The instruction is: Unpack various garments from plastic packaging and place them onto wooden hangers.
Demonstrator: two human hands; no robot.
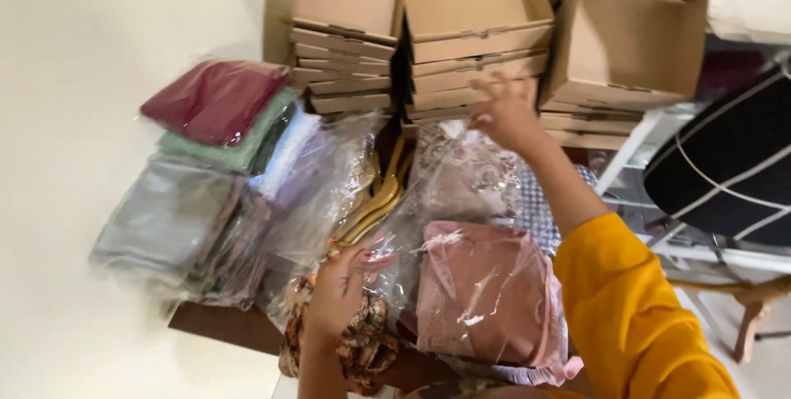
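My right hand [504,110], in a yellow sleeve, pinches the top edge of a clear plastic bag holding patterned fabric [461,172] and lifts it. My left hand [342,283] presses on the lower edge of clear plastic beside a brown floral cloth [367,341]. A pink folded garment in a clear bag [486,292] lies just right of my left hand, below the lifted bag.
Stacks of flat and open cardboard boxes [478,36] line the back. Bagged folded fabrics in maroon [216,98], green and grey [169,218] pile up at the left on a dark wooden table [222,325]. A black-and-white chair [729,164] stands at the right.
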